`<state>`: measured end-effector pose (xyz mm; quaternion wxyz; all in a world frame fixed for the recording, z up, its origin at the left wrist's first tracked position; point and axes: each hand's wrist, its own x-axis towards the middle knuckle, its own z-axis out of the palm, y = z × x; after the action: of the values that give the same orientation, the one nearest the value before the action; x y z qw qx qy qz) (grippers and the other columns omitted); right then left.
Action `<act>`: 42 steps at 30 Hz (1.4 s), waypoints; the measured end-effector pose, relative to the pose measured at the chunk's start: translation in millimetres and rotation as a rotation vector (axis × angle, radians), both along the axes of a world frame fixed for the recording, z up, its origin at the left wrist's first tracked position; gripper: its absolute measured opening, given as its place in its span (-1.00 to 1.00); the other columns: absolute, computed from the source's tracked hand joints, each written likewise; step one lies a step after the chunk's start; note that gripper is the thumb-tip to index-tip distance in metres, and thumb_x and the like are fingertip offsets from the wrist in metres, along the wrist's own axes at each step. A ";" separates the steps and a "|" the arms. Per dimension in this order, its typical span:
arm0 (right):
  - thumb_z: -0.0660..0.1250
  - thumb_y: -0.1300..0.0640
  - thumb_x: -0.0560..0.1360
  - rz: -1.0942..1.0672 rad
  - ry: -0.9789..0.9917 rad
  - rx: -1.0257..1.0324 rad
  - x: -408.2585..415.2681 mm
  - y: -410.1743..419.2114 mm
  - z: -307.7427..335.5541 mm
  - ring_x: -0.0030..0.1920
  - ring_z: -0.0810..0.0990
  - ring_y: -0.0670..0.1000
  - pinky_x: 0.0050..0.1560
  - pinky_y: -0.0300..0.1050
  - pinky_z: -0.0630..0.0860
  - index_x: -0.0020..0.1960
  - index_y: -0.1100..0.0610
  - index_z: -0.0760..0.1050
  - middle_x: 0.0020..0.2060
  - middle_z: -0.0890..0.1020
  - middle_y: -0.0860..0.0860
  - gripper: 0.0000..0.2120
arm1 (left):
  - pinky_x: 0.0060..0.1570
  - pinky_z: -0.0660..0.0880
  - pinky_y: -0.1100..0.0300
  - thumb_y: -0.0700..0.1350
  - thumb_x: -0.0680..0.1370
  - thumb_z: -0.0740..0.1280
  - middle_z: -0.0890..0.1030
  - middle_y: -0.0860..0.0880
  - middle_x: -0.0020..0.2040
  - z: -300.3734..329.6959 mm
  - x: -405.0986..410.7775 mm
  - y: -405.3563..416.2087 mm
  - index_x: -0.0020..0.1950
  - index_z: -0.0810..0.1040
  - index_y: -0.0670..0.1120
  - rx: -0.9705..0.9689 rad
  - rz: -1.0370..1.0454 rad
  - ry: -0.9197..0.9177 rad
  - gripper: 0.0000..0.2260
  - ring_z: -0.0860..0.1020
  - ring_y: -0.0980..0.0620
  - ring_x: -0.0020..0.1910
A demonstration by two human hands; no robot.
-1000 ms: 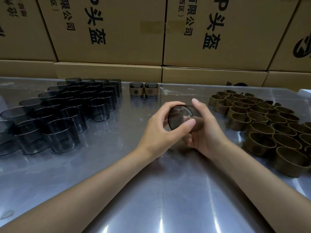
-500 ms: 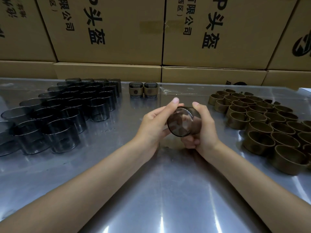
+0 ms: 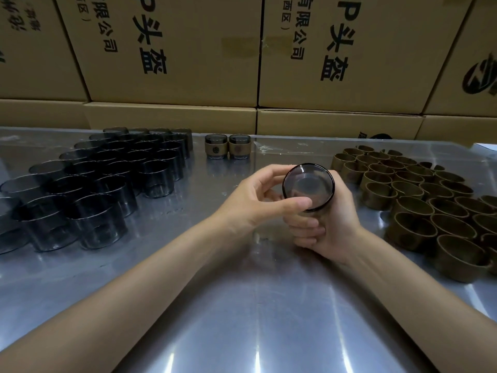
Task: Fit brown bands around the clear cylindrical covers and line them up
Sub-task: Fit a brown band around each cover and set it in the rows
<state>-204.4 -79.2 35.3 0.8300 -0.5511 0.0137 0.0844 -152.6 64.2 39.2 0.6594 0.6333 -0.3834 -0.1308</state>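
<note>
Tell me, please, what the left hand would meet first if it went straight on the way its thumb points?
The left hand would meet the clear cover at once; its thumb already rests there, with the right hand gripping just behind.

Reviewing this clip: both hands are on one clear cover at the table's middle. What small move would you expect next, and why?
Probably setting it down beside the two banded covers at the back. The right hand wraps the cover, hiding its side and any band, while the left hand pinches its rim. If the band isn't seated, expect one more push first.
</note>
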 end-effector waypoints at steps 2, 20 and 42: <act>0.06 -0.35 0.36 -0.099 0.005 0.002 1.8 5.2 -1.4 -0.66 0.07 -0.10 -0.56 -0.33 -0.03 -0.34 0.07 0.31 -0.65 0.19 -0.04 -0.52 | 0.00 0.55 0.20 -0.04 0.25 0.58 0.66 0.12 0.01 1.7 -2.3 -0.8 0.07 0.51 0.08 0.019 0.048 -0.083 -0.55 0.63 0.08 -0.02; 0.17 -0.40 0.33 -0.405 -0.178 -0.300 9.8 24.6 -15.6 -0.52 0.43 -0.06 -0.53 -0.25 0.31 -0.01 -0.04 0.49 -0.24 0.59 0.07 -0.51 | -0.16 0.49 0.12 0.16 0.43 0.36 0.60 -0.07 -0.06 -10.3 5.1 -3.3 0.08 0.52 -0.12 -0.184 0.151 0.330 -0.60 0.57 0.01 -0.15; 0.36 -0.27 0.27 -0.219 -0.117 -0.174 16.1 -1.7 -12.8 -0.02 0.70 -0.02 -0.20 -0.13 0.61 0.32 -0.06 0.43 0.23 0.56 -0.02 -0.34 | -0.02 0.55 0.28 -0.21 0.37 0.49 0.56 0.00 0.29 -20.5 39.4 27.2 0.33 0.44 0.12 -0.040 -0.077 0.339 -0.42 0.62 0.06 0.14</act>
<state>-188.3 -80.9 22.5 0.7828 -0.6202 0.0328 -0.0404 -113.2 91.4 18.7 0.7215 0.5739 -0.2932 -0.2530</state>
